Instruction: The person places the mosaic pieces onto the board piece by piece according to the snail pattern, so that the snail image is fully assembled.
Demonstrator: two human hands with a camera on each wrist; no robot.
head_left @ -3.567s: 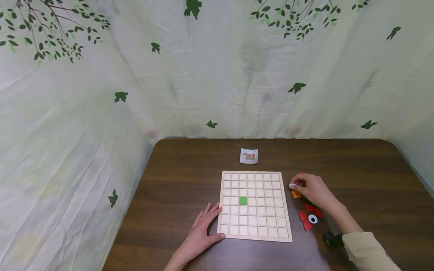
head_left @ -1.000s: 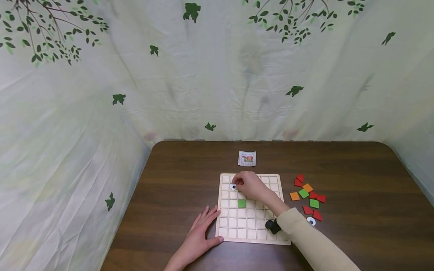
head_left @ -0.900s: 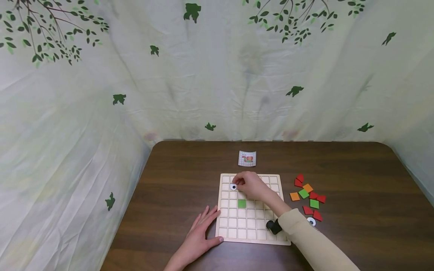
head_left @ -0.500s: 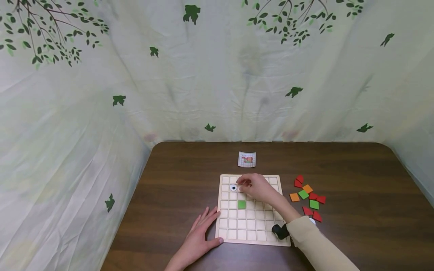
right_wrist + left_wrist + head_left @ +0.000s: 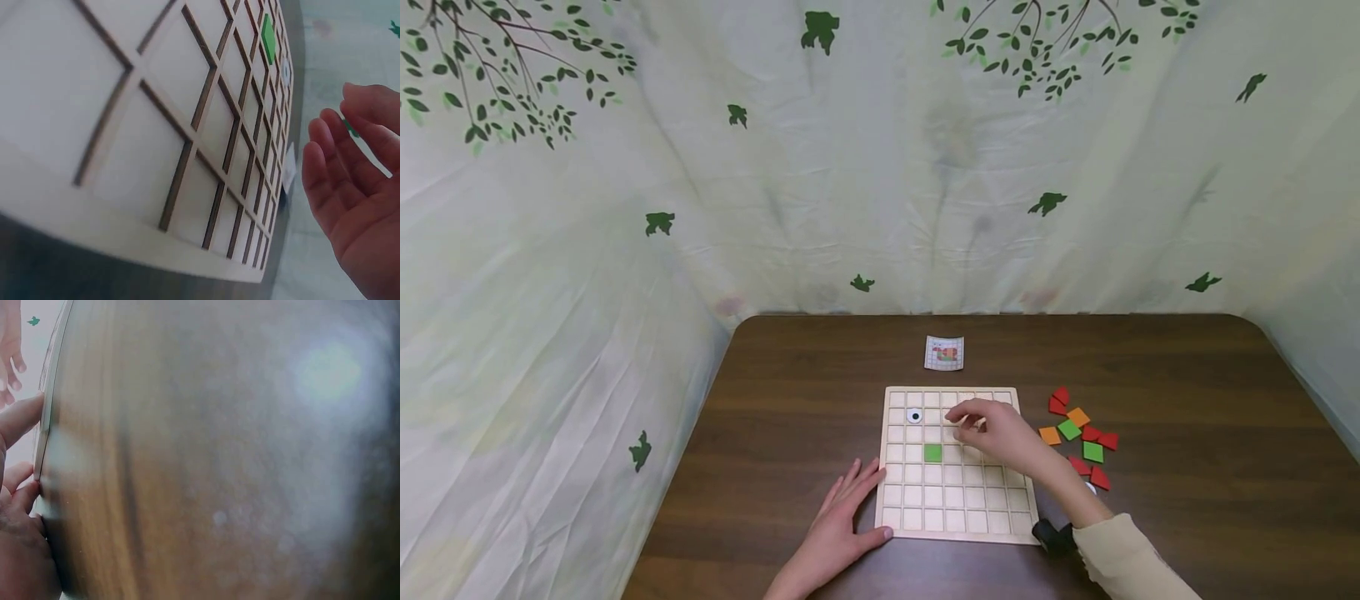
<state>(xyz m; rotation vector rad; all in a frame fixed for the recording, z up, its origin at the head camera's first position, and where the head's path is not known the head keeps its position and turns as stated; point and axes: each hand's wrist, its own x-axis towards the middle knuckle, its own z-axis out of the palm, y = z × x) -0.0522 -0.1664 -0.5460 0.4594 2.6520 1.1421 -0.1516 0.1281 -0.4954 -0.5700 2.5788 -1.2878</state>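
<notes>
A pale wooden grid board point(image 5: 953, 533) lies on the table, with a green square tile point(image 5: 932, 452) in one cell. A round white eye piece point(image 5: 913, 415) with a black centre sits in a cell of its second row. My right hand point(image 5: 1000, 433) hovers over the board's right half; its fingers are loosely bent and hold nothing, as the right wrist view also shows. My left hand point(image 5: 838, 525) rests at the board's lower left, thumb and fingertips touching its edge. In the left wrist view, fingers point(image 5: 22, 419) touch the board's rim.
Right of the board lie loose red pieces point(image 5: 1100, 477), green tiles point(image 5: 1093, 452) and orange tiles point(image 5: 1078, 416). A second white round piece point(image 5: 1091, 488) is partly hidden by the right forearm. Behind the board lies a small picture card point(image 5: 943, 353) on the brown table point(image 5: 820, 358).
My right hand brought the eye piece from the right-hand pile to the board and let go of it there. It has since drawn back rightward. The left hand stays at the edge.
</notes>
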